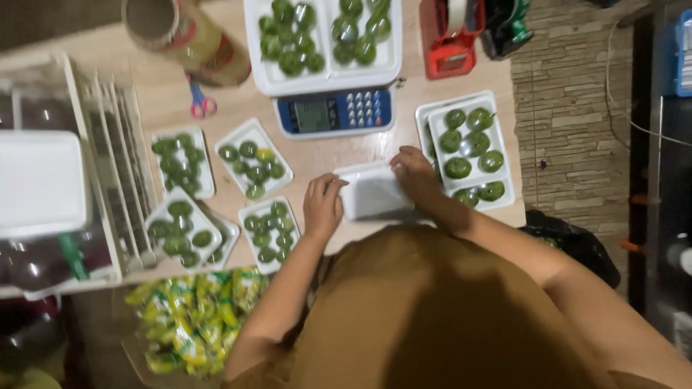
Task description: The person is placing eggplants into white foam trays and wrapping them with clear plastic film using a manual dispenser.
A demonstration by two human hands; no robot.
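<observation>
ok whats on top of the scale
Two white trays sit side by side on the scale, both filled with wrapped green fruits. They cover the weighing platform, so its surface cannot be seen; only the blue front panel with display and keypad shows.

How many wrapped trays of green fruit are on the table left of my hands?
4: two upper trays, two lower. The lower-left one may hide another beneath.

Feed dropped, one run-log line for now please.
left hand: on white tray | right hand: on tray's far corner | scale: beyond | wrapped fruit trays: left
</observation>
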